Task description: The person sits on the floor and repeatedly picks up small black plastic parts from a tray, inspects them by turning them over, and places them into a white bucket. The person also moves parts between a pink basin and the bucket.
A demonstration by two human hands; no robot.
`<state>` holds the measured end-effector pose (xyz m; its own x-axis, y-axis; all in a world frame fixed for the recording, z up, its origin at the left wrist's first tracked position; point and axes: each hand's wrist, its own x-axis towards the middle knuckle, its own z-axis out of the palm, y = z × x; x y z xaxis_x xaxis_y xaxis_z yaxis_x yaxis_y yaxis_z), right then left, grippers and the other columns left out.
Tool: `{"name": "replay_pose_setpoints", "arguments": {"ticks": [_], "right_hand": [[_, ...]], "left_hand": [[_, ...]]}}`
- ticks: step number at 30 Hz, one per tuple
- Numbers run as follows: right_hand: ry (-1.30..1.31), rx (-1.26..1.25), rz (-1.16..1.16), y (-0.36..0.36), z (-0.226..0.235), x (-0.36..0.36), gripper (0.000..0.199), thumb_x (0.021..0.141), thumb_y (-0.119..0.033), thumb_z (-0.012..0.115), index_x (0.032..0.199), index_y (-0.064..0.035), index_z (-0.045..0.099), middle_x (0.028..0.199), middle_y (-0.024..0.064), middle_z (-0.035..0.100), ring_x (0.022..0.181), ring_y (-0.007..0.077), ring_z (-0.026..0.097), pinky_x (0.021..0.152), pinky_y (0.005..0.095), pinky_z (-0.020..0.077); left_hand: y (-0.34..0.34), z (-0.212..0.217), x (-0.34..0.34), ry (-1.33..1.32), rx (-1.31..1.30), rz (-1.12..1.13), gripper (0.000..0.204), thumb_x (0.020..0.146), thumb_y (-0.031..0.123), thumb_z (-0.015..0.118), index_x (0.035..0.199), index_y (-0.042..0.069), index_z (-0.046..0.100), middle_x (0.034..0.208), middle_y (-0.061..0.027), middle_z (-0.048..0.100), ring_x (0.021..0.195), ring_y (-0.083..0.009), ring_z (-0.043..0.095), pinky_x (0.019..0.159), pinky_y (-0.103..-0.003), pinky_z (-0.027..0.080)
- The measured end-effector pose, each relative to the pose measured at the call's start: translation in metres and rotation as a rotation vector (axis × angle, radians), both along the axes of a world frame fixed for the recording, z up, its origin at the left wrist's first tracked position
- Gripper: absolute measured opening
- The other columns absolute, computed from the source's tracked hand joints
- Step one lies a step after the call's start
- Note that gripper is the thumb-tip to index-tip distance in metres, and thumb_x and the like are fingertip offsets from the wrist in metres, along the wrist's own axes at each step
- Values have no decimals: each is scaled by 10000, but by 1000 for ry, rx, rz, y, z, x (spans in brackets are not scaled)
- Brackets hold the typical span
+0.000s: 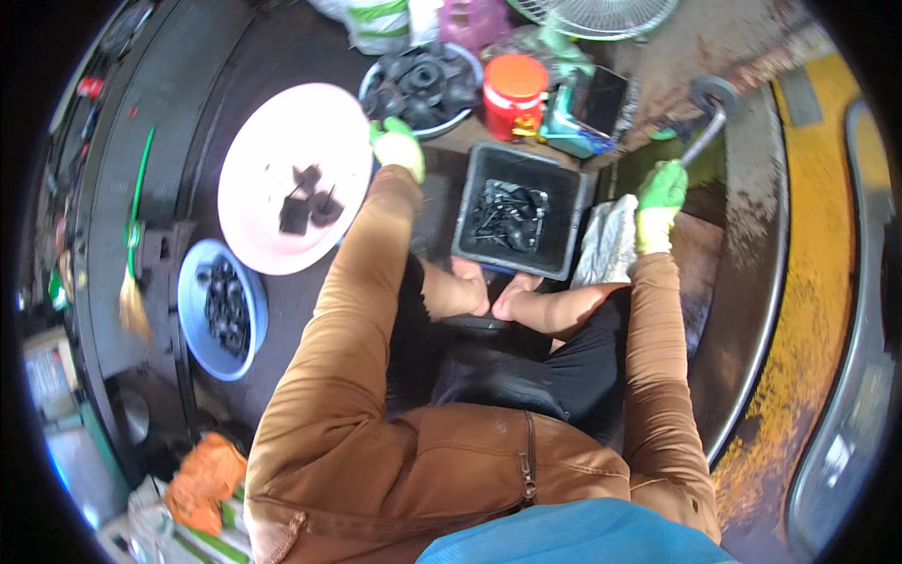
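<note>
My left hand (399,150), in a green and pale yellow glove, grips the right rim of a wide pale pink basin (282,122). Several black parts (305,202) lie in the basin, which looks tilted. Off to the right, my right hand (661,195), gloved alike, is closed around a metal rod-like tool (703,139) that points up and away. At the tool's far end is a dark ring-shaped piece (716,96); whether it is fixed to the rod I cannot tell. Between my hands, by my bare feet, stands a black square tub (460,211) holding thin dark pieces.
Black rubber-looking parts fill a basin (477,68) at the back and a blue basin (188,320) at the left. Near the back stand a red-lidded jar (516,80), a teal box (570,117) and a fan (601,11). A yellow metal edge (813,188) runs along the right.
</note>
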<state>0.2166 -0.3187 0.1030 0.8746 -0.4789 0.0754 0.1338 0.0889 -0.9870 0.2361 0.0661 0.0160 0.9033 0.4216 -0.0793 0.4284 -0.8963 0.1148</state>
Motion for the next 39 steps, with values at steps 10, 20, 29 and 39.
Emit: {"name": "replay_pose_setpoints", "arguments": {"ticks": [10,20,29,39], "right_hand": [[14,-199,126,-2,-29,44,361,957,-300,518,1142,11,520,1021,76,587,902,147,532,829,299,426],[-103,265,27,54,-15,27,170,960,-271,486,1077,-149,470,904,19,533,741,110,493,639,295,463],[-6,241,56,65,17,7,240,962,-335,485,1038,-108,490,788,2,522,649,128,501,636,322,481],[47,241,87,57,21,1,249,969,-345,465,1018,-103,495,707,-15,469,575,112,437,559,296,443]], "left_hand": [[42,-83,30,-508,-1824,946,415,898,227,489,1268,38,497,1197,-222,531,999,-410,572,851,-543,478],[26,-81,31,-915,-1663,1028,604,823,87,520,1400,198,380,1003,-103,540,836,-232,532,782,-362,434],[54,-101,36,93,637,-285,232,901,199,499,983,114,699,941,-114,633,1008,-248,578,980,-326,378],[33,-23,25,320,508,-212,314,901,112,438,1168,44,589,1258,-156,562,1185,-300,525,995,-409,412]]}}
